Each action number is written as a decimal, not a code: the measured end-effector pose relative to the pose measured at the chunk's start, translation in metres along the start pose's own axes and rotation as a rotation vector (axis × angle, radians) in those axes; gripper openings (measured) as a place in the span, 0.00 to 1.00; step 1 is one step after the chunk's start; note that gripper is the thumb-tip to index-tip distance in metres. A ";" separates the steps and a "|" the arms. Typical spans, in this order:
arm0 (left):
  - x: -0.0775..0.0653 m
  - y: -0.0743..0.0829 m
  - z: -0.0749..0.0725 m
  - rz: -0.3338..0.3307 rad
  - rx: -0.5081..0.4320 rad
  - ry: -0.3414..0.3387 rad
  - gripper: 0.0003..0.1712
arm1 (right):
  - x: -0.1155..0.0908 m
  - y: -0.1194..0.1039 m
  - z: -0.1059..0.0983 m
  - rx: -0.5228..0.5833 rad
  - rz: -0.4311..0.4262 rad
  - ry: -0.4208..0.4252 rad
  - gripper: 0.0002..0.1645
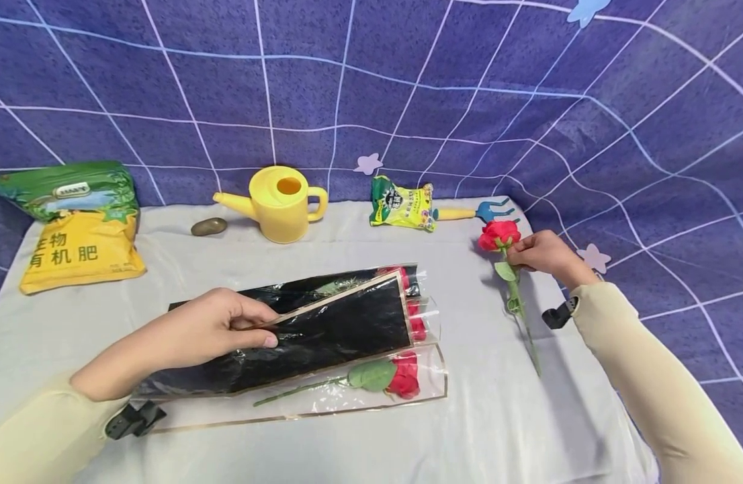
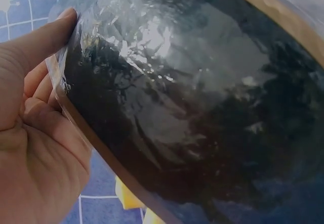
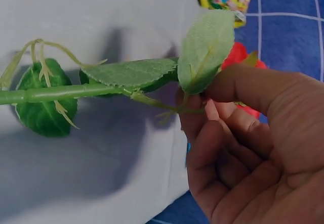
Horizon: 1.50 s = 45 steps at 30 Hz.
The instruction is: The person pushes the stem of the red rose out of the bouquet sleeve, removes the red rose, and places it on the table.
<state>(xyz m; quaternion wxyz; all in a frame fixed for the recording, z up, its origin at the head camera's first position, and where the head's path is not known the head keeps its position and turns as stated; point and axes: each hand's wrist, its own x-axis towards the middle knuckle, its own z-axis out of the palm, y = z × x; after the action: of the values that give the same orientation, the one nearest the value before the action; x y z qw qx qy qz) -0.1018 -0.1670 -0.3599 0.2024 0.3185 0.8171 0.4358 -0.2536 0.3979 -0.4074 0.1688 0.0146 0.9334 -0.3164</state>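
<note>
My left hand (image 1: 211,331) pinches the edge of a black-backed clear flower sleeve (image 1: 341,326), thumb on one face and fingers behind. This sleeve overlaps others lying below it, with red blooms showing at their right ends. Nearest me, a wrapped rose (image 1: 403,376) shows through clear film with a gold border. Over at the right, my right hand (image 1: 543,252) pinches a loose red rose (image 1: 500,235) just under its bloom, the stem slanting down toward me. In the right wrist view its green leaves (image 3: 207,52) stand beside my fingertips, and the bloom is partly hidden behind the hand.
Along the back of the white-covered table (image 1: 486,417) are a yellow and green fertilizer bag (image 1: 84,235), a dark stone (image 1: 209,226), a yellow watering can (image 1: 283,208), a small green-yellow packet (image 1: 402,205) and a blue hand rake (image 1: 492,211). Blue gridded cloth rises behind and at the right.
</note>
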 end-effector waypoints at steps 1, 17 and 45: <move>0.001 0.000 0.001 -0.002 0.002 -0.002 0.11 | 0.001 0.000 0.003 -0.031 0.000 0.012 0.11; 0.004 -0.002 0.003 -0.035 0.003 -0.014 0.14 | 0.011 0.006 0.015 -0.315 -0.060 0.138 0.08; 0.005 -0.004 0.002 -0.062 0.068 0.040 0.19 | -0.075 -0.164 0.103 0.422 -0.595 -0.301 0.02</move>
<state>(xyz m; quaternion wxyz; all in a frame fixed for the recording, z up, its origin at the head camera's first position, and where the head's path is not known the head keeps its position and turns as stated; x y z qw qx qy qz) -0.1054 -0.1642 -0.3642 0.1884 0.2909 0.8447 0.4078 -0.1737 0.2115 -0.3634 0.1978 -0.2689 0.7761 -0.5349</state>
